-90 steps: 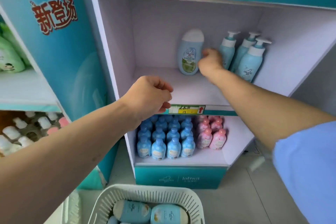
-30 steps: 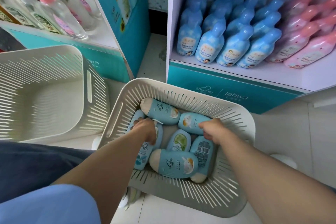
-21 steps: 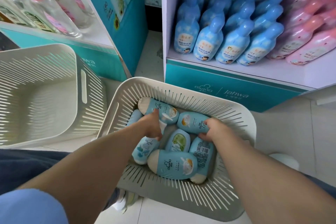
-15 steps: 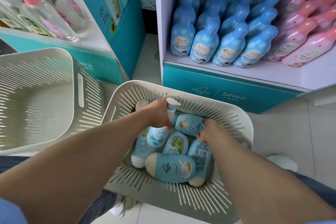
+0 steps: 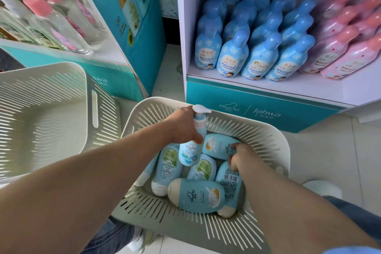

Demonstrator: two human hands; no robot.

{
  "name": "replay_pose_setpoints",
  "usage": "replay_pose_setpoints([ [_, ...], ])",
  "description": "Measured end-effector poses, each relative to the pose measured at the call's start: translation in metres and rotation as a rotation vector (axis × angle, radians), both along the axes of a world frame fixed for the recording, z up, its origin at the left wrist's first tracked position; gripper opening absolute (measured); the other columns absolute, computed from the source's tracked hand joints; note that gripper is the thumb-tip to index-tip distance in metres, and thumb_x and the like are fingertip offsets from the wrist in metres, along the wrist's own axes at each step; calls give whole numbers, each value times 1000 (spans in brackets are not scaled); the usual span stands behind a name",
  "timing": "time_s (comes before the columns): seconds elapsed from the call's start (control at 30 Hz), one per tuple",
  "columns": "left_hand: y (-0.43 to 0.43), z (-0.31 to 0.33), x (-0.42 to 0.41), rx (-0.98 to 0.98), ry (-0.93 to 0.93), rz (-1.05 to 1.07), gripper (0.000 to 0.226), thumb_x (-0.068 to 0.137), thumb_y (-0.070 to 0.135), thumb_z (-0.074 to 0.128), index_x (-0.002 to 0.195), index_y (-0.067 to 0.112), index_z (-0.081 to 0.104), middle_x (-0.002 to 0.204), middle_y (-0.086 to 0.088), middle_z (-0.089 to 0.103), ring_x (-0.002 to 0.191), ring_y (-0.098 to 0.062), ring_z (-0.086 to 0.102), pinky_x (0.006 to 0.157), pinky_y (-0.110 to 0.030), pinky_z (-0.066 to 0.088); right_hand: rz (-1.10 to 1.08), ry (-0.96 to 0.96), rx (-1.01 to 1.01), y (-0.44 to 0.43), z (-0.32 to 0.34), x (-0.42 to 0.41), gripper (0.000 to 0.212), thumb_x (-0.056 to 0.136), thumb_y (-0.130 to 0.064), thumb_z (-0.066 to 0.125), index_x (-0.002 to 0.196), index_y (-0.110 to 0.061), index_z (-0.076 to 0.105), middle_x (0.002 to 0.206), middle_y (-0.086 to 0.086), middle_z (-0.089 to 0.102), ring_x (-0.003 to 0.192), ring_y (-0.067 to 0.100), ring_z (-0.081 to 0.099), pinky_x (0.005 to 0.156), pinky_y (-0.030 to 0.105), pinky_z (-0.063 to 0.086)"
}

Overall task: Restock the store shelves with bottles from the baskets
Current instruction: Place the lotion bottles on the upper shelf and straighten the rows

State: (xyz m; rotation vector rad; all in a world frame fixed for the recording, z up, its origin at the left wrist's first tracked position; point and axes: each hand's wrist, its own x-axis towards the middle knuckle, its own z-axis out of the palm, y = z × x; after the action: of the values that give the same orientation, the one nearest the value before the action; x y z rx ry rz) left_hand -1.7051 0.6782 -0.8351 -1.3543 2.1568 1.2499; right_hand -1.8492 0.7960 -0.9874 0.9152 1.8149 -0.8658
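We're down over the full basket (image 5: 266, 140), and that's where trouble starts. Its bottles lie heaped across one another, so pulling one out could roll the rest or catch it on the slatted wall.

Our left hand (image 5: 181, 128) has its fingers wrapped round the neck of the pump bottle (image 5: 188, 150), which hangs upright over the pile. We can't tell whether its base is clear of the heap. Held only by the neck, we'd say it could swing and knock its pump head (image 5: 201, 108) on the far rim.

Our right hand (image 5: 239, 156) has its fingers curled down over one end of a lying bottle (image 5: 216, 145) at the back of the heap. With one end gripped and the barcode bottle (image 5: 229, 177) lying against it, it may twist loose on the lift.

Around us, the shelf unit (image 5: 257, 107) stands straight ahead. Its bottom shelf is packed with blue bottles (image 5: 259, 57) and pink bottles (image 5: 338, 47), and we see no gap there. The empty basket (image 5: 47, 93) sits just beside ours on the left, crowding that side. Clear bottles (image 5: 61, 16) with pink caps line the far-left shelf.
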Motion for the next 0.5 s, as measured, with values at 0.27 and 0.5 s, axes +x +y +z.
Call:
replay_pose_setpoints([
  [0.27, 0, 6, 3, 7, -4, 2, 55, 65, 23, 85, 108, 10, 54, 96, -2, 60, 83, -20, 57, 68, -25, 42, 83, 61, -281, 3, -3, -2, 20, 85, -28, 65, 92, -12, 56, 115, 16, 58, 102, 24, 52, 100, 40, 40],
  [0.5, 6, 29, 10, -45, -47, -58, 61, 63, 27, 85, 113, 11, 54, 102, -4, 62, 85, -22, 58, 69, -26, 44, 136, 137, -351, 13, -40, -14, 30, 77, -23, 69, 103, -14, 56, 131, 19, 54, 112, 34, 57, 96, 51, 47],
])
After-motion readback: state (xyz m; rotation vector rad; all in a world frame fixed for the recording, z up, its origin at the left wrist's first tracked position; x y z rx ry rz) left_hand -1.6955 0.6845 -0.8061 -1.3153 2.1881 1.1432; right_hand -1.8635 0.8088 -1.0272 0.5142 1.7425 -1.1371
